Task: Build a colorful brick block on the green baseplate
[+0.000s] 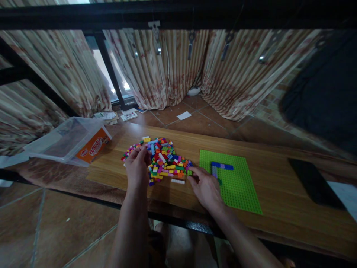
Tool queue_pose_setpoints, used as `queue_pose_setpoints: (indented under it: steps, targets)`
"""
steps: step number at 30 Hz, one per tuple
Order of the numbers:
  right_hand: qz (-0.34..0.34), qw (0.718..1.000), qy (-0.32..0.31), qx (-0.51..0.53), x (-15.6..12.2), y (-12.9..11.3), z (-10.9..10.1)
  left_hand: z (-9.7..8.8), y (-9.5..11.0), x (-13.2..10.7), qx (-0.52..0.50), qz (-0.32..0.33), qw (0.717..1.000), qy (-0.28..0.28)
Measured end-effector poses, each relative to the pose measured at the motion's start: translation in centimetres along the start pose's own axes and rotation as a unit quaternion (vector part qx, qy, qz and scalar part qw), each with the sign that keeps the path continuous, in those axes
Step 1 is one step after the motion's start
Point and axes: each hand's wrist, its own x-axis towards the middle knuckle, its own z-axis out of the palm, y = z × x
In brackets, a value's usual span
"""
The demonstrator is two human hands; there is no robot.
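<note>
**Both hands at a heap of coloured bricks**

A pile of small bricks (164, 160) in many colours lies on the wooden worktop (273, 175), a little left of its middle. The left hand (137, 165) rests on the pile's left side, back turned to the camera and fingers curled down among the pieces; whether it grips one I cannot tell. The right hand (205, 186) lies low at the pile's right edge, fingers loosely bent, fingertips meeting the outermost bricks; whether it has anything pinched is unclear. Just beside that hand, to the right, sits a bright green baseplate (237, 190) carrying an L-shaped row of blue and purple bricks (221, 166). A lone white brick (177, 181) lies in front of the pile. A clear plastic tub (69, 139) with an orange label sits tilted at the far left, and a dark flat slab (312, 182) lies well to the right
</note>
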Motion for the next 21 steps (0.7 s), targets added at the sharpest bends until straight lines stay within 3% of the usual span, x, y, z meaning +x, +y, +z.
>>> queue_pose_setpoints:
  steps: [6,13,18,21]
  targets:
    - [0.030,0.999,-0.009,-0.011,0.0,-0.1,0.0,0.1,0.2,0.0,0.004,-0.005,1.000,0.004]
    - [0.019,0.999,-0.014,0.033,-0.2,0.0,-0.6,-0.2,0.6,0.0,-0.010,-0.009,0.999,0.029]
    - [0.003,0.999,-0.003,0.037,-0.3,0.2,-0.4,-1.5,1.0,0.5,-0.008,0.009,0.999,0.047]
    - [-0.020,0.999,0.003,0.034,-0.3,0.4,-0.3,-2.9,1.1,1.3,0.047,0.042,0.994,0.089]
